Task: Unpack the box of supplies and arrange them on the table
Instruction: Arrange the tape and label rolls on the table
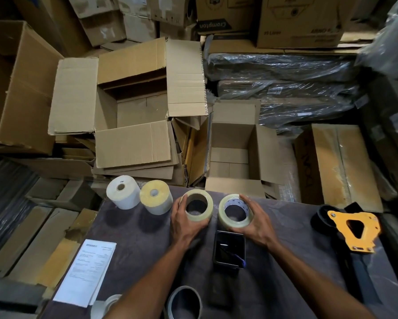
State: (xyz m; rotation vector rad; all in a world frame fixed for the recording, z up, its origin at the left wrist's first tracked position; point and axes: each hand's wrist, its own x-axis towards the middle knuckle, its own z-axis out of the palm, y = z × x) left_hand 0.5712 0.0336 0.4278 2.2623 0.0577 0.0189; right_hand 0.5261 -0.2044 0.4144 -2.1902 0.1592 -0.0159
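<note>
Two clear tape rolls lie flat side by side on the dark table (285, 249). My left hand (181, 223) grips the left tape roll (199, 204) from its left side. My right hand (254, 221) grips the right tape roll (236, 211) from its right side. Left of them stand a white label roll (123, 192) and a yellowish label roll (156, 197) at the table's far edge. An open cardboard box (234, 155) sits just beyond the table, its inside looking empty.
A black phone (229, 249) lies near my wrists. A yellow tape dispenser (352, 229) rests at the right. A printed sheet (87, 270) lies at the left edge, a grey roll (185, 302) at the near edge. A larger open box (133, 107) and stacked cartons surround the table.
</note>
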